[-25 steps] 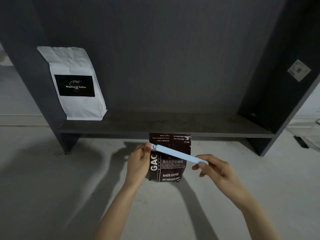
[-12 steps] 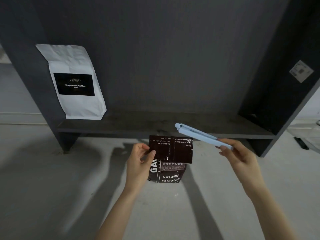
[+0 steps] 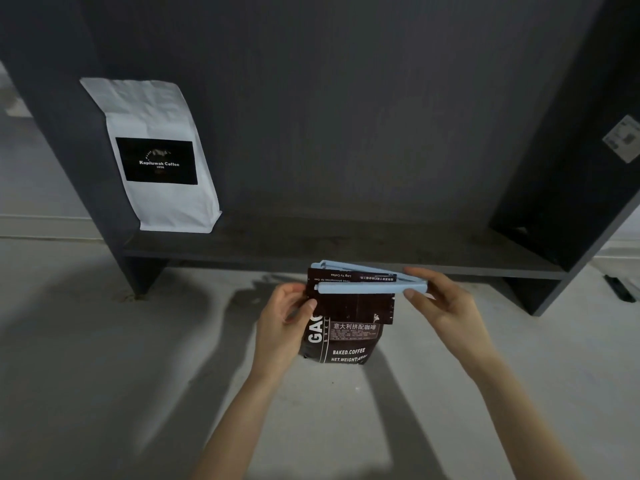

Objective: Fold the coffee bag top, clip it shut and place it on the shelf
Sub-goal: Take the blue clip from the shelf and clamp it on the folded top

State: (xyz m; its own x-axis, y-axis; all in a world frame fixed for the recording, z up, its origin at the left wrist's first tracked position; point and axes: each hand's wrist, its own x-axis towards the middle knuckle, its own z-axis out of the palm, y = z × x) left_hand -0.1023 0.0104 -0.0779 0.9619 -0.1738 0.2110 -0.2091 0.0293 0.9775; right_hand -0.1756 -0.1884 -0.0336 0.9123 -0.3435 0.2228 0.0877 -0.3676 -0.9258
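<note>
Left hand [image 3: 284, 323] grips dark coffee bag [image 3: 341, 337] (top folded over); right hand [image 3: 440, 303] pinches blue clip [image 3: 360, 288] straddling fold, arms apart.

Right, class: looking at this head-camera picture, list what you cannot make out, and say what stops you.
- Back arm of the blue clip: hidden behind the dark coffee bag flap, head view.
- Left hand fingers: behind the bag.
- Small print on the bag's label: too small.
- Sticker on the shelf's right wall: blurred, cut by the edge.
- White coffee bag's logo detail: too dim.
</note>
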